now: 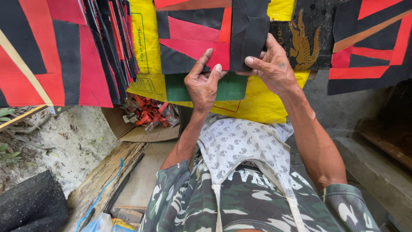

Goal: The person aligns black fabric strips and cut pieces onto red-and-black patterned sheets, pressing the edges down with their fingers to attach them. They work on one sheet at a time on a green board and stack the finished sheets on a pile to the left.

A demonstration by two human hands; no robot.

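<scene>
Currently: both hands are up at a patchwork panel (193,41) of red and black pieces, held over a yellow sack (262,96).
Left hand (201,83): clenched on the panel's lower edge, thumb and forefinger pinching the red corner, near the centre of the scene.
Right hand (272,64): grasping a black strip (249,34), thumb on its face, fingers wrapped behind; strip stands upright along the panel's right edge.
Strip vs grip: lower end of the strip sits in the right-hand pinch, the rest runs up and away out of the top of view; it overlaps the panel just right of the left thumb.
Doing it well: my read, keep the strip's edge flush with the panel seam, press flat from the pinch upward, hold the panel taut with the left so nothing creeps.
Green sheet (231,88): under the panel, just below both hands, touching the sack.
Left of scene: stack of similar red-black panels (64,51); cardboard box of red scraps (148,114) lower down.
Right: another patchwork piece (369,43), well apart from the hands.
</scene>
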